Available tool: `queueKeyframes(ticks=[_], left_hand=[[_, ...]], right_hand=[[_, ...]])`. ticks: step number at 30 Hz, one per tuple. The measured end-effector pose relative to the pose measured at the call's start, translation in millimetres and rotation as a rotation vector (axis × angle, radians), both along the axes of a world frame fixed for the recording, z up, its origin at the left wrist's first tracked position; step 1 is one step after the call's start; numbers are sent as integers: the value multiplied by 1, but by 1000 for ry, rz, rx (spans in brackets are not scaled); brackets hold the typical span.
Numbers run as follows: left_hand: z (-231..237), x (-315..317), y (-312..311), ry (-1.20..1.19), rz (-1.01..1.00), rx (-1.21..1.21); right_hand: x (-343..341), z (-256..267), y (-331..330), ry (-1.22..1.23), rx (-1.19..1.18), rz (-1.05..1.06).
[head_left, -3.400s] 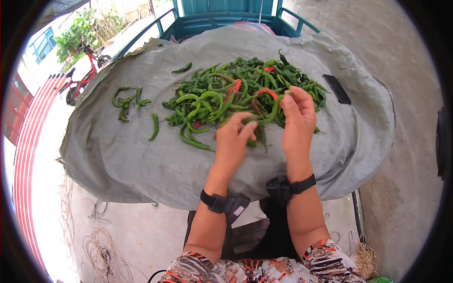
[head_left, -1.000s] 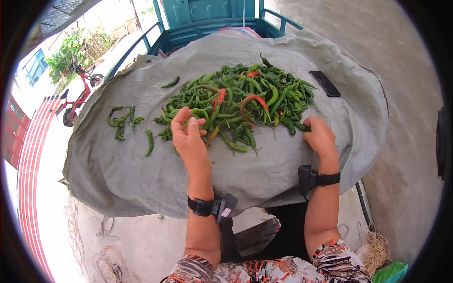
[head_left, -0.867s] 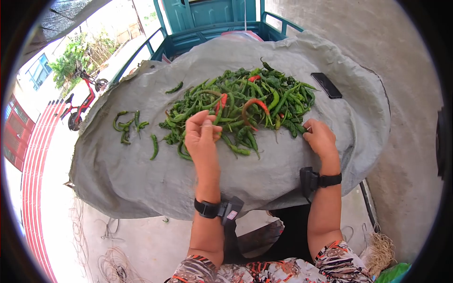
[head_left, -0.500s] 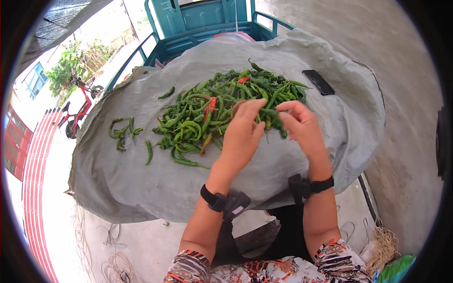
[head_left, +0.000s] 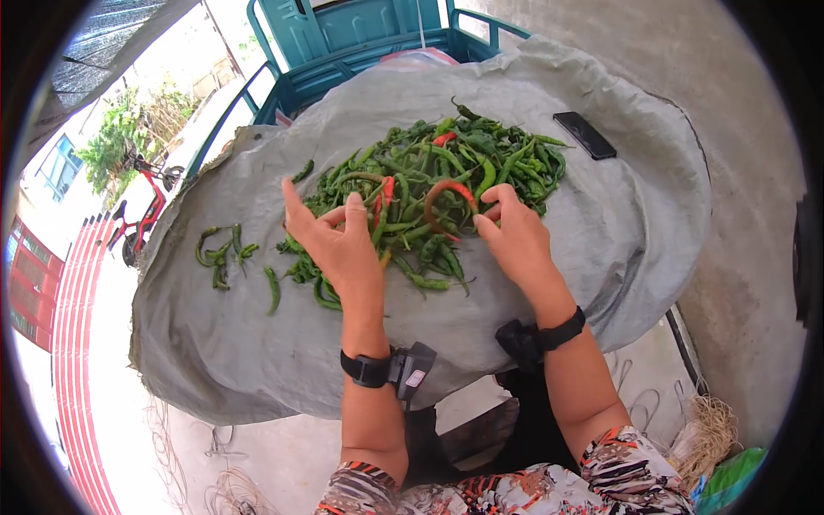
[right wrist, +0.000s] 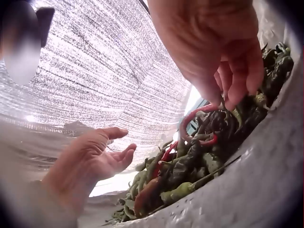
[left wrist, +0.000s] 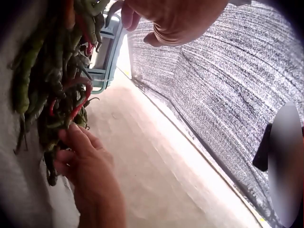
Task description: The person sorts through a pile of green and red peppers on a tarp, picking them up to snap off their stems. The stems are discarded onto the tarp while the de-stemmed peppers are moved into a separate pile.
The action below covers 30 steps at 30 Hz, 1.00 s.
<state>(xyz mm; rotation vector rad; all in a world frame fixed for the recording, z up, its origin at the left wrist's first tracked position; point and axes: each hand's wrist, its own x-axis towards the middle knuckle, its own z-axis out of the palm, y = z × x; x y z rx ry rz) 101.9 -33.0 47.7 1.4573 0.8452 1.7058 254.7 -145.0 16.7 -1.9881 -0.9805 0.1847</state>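
Observation:
A heap of green chilies [head_left: 416, 159] with several red ones lies on a grey sheet [head_left: 257, 360]. My left hand [head_left: 343, 253] hovers over the heap's near left side, index finger pointing up and thumb apart. In the right wrist view the same left hand [right wrist: 97, 156] has loosely bent fingers, with no chili visible in them. My right hand [head_left: 522, 245] is at the heap's right front, beside a curled red chili [head_left: 439, 190]. Its thumb and fingertips pinch a green chili [right wrist: 237, 116] by the upper end; the fingers partly hide it.
A small group of green chilies [head_left: 221, 256] lies apart at the left, with a single chili [head_left: 272, 292] near it. A black phone [head_left: 585, 135] rests on the sheet at the right. Behind stands a blue-green cart bed [head_left: 360, 51].
Half a second ago both hands met over the heap's front right with a green chili between them. Since then the left has swung left and spread its fingers; the right has reached back to the heap.

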Motion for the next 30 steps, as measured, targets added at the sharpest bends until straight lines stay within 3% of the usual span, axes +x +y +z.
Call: queueKeyframes(ticks=[2,5,10,13,16,20,22,24,27,30], left_hand=[[-10,-8,7,118,14,61],[-15,-7,0,292,-246,-2],[-16,10,-20,371,-393,224],[-21,7,-21,542,-428,125],[-9,1,-23,383,-411,-107],[-4,-13,-7,-48,-365,-170],[-2,-11,-3,-132,-197,-104],[-4,-13,2,-145,-150,-102],[-16,-17,7,-45,-268,-162],[-22,-13,5,57,-370,-145]], right_hand=[[0,-3,3,-25,45,-4],[0,0,7,248,423,-19],[-19,17,-1,386,598,310],[-24,19,0,491,666,473],[-21,23,2,626,769,229],[15,-2,5,387,553,-85],[24,-11,6,347,444,-53],[26,-14,8,301,347,-19],[21,-15,13,163,318,52],[16,-6,13,450,387,119]])
